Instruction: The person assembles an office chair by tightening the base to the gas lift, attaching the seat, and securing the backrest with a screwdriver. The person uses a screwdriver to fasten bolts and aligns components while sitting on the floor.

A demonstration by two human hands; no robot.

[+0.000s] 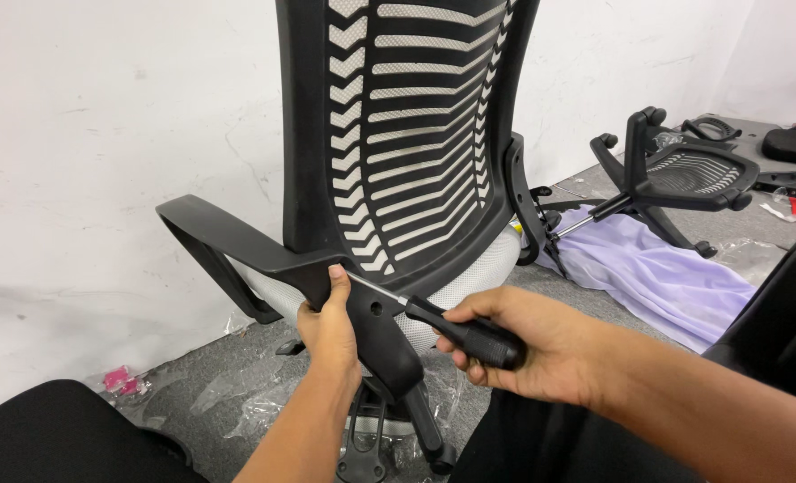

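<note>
A black office chair with a slatted backrest [416, 125] and a grey mesh seat [469, 277] stands in front of me, its back toward me. My left hand [331, 326] grips the black bracket [376, 326] where the left armrest [228, 237] joins the back, thumb up by the screwdriver tip. My right hand [523, 344] is closed on the black handle of a screwdriver [465, 331]. Its metal shaft points left and up into the bracket next to my left thumb.
A white wall rises behind the chair. At the right, an overturned chair base with a gas cylinder [657, 183] lies on a lilac plastic sheet [657, 273]. More black chair parts [791, 143] sit at the far right. Clear plastic wrap [237, 394] lies on the grey carpet.
</note>
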